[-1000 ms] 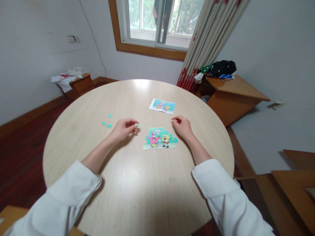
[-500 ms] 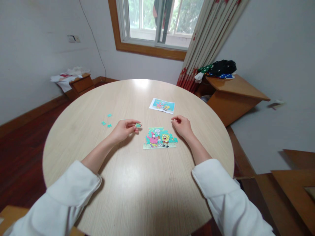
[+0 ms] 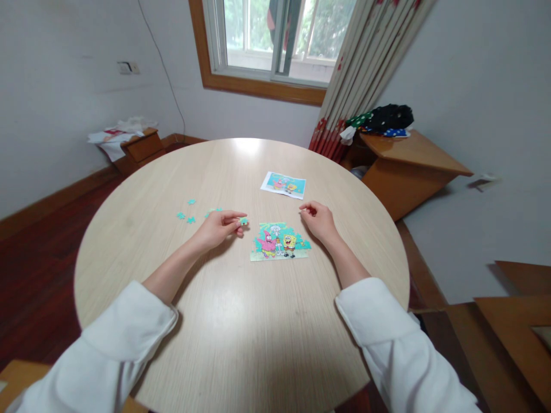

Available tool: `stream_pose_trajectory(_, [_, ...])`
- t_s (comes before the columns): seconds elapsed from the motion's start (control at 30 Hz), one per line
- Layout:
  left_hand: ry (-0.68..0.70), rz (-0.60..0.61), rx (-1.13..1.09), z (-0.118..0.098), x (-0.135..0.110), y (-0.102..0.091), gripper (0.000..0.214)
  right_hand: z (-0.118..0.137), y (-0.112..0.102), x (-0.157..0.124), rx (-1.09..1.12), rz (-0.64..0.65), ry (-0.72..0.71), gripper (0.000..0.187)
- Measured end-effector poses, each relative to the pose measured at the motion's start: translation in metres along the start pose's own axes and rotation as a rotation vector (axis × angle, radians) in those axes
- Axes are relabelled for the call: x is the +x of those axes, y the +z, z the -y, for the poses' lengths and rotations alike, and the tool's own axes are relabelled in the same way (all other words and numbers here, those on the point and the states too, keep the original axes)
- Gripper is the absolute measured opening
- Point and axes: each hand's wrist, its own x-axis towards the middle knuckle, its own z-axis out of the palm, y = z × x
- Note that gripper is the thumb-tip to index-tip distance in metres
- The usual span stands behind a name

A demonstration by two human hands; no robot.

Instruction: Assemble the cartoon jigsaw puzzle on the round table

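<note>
My left hand (image 3: 217,228) pinches a small teal puzzle piece (image 3: 243,220) between thumb and fingers, just left of a partly joined cartoon puzzle (image 3: 279,242) lying flat on the round wooden table (image 3: 241,321). My right hand (image 3: 319,220) rests at the puzzle's upper right corner with its fingers curled together; whether they hold anything is hidden. Several loose teal pieces (image 3: 189,215) lie on the table to the left of my left hand.
A printed reference picture (image 3: 283,184) lies beyond the puzzle. A wooden cabinet (image 3: 404,166) with dark clothes (image 3: 385,119) stands at the right, by a curtain (image 3: 357,74). A low wooden stand (image 3: 140,146) with papers sits at the left wall.
My left hand has shifted slightly right toward the puzzle with the teal piece, uncovering more loose pieces behind it. My right hand has stayed put.
</note>
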Motion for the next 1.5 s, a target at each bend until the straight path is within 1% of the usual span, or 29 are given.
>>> stream_pose_trajectory(0.13, [0.01, 0.01, 0.033, 0.001, -0.001, 0.001, 0.036, -0.001, 0.0, 0.0, 0.002, -0.004, -0.004, 0.017])
stream_pose_trajectory(0.33, [-0.001, -0.02, -0.008, 0.004, 0.001, 0.001, 0.037, 0.001, 0.001, -0.001, -0.001, -0.004, 0.012, 0.017])
stream_pose_trajectory(0.57, [0.006, -0.041, 0.015, 0.005, 0.001, 0.001, 0.035, 0.002, 0.0, -0.001, -0.005, -0.002, 0.008, 0.015])
stream_pose_trajectory(0.7, [0.004, -0.043, 0.03, 0.003, 0.0, 0.001, 0.036, 0.001, 0.0, -0.001, 0.0, -0.005, 0.001, 0.016])
stream_pose_trajectory(0.93, [-0.016, -0.066, 0.023, -0.001, -0.002, 0.002, 0.029, 0.001, 0.0, 0.0, -0.008, 0.002, 0.004, 0.016])
stream_pose_trajectory(1.5, [-0.013, -0.083, 0.046, -0.007, -0.004, 0.004, 0.027, 0.0, 0.0, 0.0, -0.005, 0.003, -0.007, 0.017])
